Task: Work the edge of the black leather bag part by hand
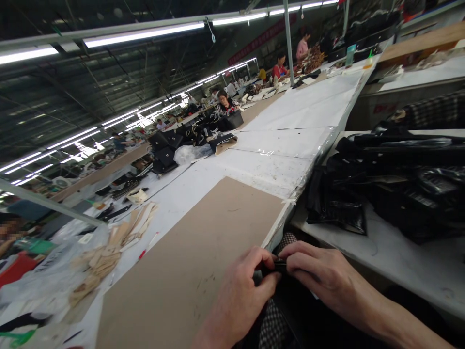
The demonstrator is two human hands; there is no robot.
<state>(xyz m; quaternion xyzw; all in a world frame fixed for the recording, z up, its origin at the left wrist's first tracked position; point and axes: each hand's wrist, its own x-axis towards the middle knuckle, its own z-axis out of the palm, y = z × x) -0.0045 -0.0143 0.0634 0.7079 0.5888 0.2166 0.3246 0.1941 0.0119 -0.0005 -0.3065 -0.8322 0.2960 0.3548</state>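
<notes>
Close to the table's near edge, my left hand (pixel 242 291) pinches a thin black piece (pixel 280 266) between thumb and forefinger. My right hand (pixel 325 274) grips the same edge from the other side, fingers bent over it. The piece looks like part of a black bag or leather panel; most of it hangs below my hands and merges with dark clothing, so its full shape cannot be made out. Beside my left hand lies a flat brown board (pixel 189 252) on the white-covered table (pixel 286 140).
Black plastic-wrapped goods (pixel 395 179) are piled on a surface at the right. Beige strips (pixel 98 266), clear bags and a red pen (pixel 142 254) lie at the left. Black bags (pixel 165 145) sit farther along the table; a metal post (pixel 288 43) rises there. Several people work beyond.
</notes>
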